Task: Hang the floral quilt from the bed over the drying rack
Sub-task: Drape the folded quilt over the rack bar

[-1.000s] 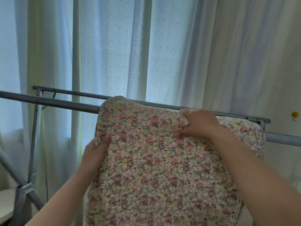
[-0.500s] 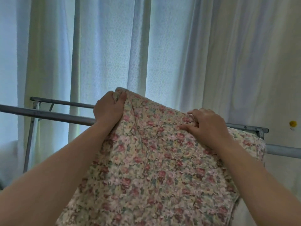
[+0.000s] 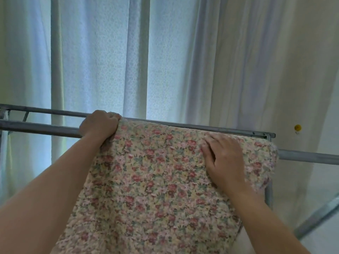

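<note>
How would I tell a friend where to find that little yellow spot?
Start at the grey drying rack carrying the floral quilt and follow its far rail to the right-hand corner. Just past that corner, slightly higher, sits the yellow spot on the cream surface. It is the only small, round, bright mark there; everything around it is plain.

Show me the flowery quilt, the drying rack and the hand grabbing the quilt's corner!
floral quilt (image 3: 156,180): head view, middle of its flowered front.
drying rack (image 3: 36,127): head view, bare near bar, left side.
left hand (image 3: 100,124): head view, back of the hand.
</note>
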{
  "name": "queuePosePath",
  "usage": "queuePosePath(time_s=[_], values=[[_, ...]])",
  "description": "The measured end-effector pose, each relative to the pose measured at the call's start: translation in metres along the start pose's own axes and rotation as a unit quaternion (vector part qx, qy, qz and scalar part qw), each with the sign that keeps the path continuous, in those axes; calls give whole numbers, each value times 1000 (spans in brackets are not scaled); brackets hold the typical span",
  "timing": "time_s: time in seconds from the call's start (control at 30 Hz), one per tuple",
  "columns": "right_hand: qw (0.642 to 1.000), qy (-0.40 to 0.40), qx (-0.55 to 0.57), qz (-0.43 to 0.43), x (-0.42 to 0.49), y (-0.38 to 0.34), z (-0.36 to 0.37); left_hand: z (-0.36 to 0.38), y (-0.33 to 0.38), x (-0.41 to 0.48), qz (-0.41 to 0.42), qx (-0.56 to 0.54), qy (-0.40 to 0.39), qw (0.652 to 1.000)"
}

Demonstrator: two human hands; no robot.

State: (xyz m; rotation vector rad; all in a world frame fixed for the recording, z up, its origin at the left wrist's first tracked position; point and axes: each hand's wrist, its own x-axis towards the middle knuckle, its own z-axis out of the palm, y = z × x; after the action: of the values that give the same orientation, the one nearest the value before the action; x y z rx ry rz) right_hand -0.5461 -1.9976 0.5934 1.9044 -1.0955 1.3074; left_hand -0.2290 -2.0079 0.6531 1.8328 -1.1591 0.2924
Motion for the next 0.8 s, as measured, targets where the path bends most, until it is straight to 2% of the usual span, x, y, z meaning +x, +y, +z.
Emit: queuePosePath(time_s=[0.13, 0.23, 0.37, 0.43, 0.5, 0.63, 0.8], values=[[998, 42, 7, 56, -39, 10, 1, 6, 1, -8, 11, -20, 42, 999], [971, 74, 64, 219, -71, 20, 3, 8, 1, -11, 16, -34, 69, 997], [870, 112, 225, 424, -104, 29, 13, 7, 4, -13, 21, -34, 83, 996], [806, 58, 310, 501, -114, 26, 21, 7, 3, -14, 22, -35, 82, 996], [777, 11, 334, 533, -122, 23, 28, 7, 2, -13, 20, -39, 83, 996], [790, 56, 319, 521, -127, 22, 32, 6, 1, -12, 20, -41, 80, 996], [830, 140, 303, 447, -109, 26, 13, 5, 2, -14, 18, -53, 76, 996]])
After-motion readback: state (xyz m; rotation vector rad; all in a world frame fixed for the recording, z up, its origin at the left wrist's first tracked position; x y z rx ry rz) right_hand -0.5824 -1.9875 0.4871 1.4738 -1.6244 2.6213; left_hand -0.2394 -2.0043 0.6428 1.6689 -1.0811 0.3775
